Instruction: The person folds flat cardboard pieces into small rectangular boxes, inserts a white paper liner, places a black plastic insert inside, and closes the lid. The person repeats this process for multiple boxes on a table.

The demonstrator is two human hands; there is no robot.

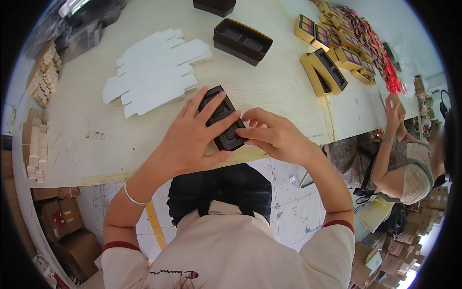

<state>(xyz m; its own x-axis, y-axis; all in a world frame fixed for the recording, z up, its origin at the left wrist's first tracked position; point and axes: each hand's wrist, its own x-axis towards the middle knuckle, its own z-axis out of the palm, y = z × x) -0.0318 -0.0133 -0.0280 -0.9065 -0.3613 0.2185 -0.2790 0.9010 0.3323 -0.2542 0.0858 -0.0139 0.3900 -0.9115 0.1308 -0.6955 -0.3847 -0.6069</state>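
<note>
A small black plastic insert tray [222, 110] with moulded compartments lies tilted near the front edge of the table. Across its top spread the fingers of my left hand [192, 130], with the thumb at the tray's near end, holding it down. At the tray's right side, my right hand [274, 135] has its fingers bent and its thumb and fingertips pinched on the edge. Part of the tray is hidden under my fingers. Just beyond my left hand, a stack of flat white card blanks [151, 72] with cut tabs lies on the table.
Stacked dark brown trays [243, 41] stand ahead, with another dark tray [215, 6] behind. Gold boxes [323, 72] pile up at the far right beside red packets [392, 79]. Bundled pale card pieces [36, 144] line the left edge. A co-worker [404, 164] works at the right.
</note>
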